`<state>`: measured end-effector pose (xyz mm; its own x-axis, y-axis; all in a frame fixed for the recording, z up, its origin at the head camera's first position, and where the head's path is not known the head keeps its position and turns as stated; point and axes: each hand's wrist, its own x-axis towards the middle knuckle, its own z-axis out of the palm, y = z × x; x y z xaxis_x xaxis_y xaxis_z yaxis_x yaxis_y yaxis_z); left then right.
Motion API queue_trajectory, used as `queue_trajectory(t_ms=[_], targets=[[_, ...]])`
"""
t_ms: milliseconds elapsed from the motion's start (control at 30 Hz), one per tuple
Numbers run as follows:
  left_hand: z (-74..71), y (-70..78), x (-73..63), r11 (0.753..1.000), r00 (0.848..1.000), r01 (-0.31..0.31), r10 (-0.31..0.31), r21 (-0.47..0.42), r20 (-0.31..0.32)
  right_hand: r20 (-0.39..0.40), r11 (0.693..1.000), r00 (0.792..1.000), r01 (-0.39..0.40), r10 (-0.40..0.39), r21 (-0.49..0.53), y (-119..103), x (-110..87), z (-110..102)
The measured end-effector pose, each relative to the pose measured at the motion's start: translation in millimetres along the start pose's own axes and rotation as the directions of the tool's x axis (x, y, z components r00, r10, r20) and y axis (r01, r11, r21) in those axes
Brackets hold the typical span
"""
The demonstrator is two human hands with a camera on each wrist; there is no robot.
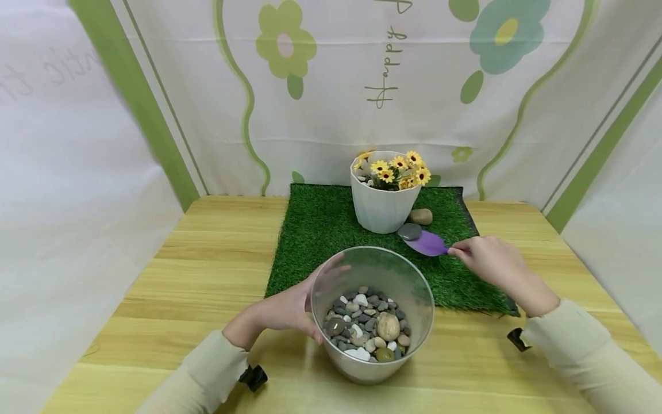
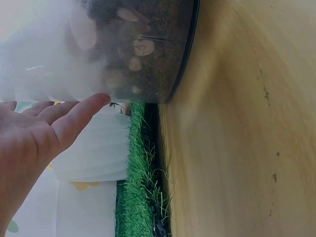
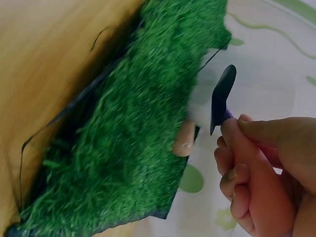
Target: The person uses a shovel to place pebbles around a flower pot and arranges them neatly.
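Note:
My right hand (image 1: 491,261) grips a small purple trowel (image 1: 433,244) by its handle. A flat dark grey stone (image 1: 410,232) rests on its blade, beside the white flowerpot. In the right wrist view, fingers curl round the pinkish-orange handle (image 3: 264,182). A clear plastic bucket (image 1: 372,371) stands on the wooden table, with mixed pebbles (image 1: 362,322) and a larger tan stone (image 1: 388,326) inside. My left hand (image 1: 289,305) lies along the bucket's left side, fingers spread and partly hidden behind the wall. In the left wrist view those fingers are nearly straight against the bucket.
The white flowerpot (image 1: 380,213) holds yellow flowers (image 1: 398,169) and pebbles. It stands on a green artificial grass mat (image 1: 315,230), with a brown stone (image 1: 421,217) by its base. A printed cloth (image 1: 331,115) hangs behind the table (image 1: 207,259).

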<state>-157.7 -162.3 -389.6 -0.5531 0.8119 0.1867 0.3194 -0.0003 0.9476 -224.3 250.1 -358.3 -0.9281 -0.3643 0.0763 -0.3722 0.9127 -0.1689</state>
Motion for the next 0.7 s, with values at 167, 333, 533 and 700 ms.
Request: queue_trajectory(t_ms=[167,333,533,700], targets=[[0.9,-0.7,0.2,1.0,1.0,0.004,-0.004,-0.003,-0.001,0.026,1.0,1.0,-0.007,0.007,-0.01,12,6.9,4],[0.1,-1.2,-1.0,1.0,1.0,0.012,-0.012,0.013,0.0,0.061,1.0,0.998,-0.005,0.006,-0.017,15,14.0,4],[-1.9,-1.2,-0.6,1.0,1.0,0.012,-0.012,0.006,0.006,0.067,0.999,0.998,-0.015,0.017,-0.03,13,25.6,4],[-1.9,-1.6,-0.4,1.0,1.0,0.018,-0.017,-0.012,0.012,0.06,0.998,0.998,-0.009,0.013,-0.063,15,32.1,2]])
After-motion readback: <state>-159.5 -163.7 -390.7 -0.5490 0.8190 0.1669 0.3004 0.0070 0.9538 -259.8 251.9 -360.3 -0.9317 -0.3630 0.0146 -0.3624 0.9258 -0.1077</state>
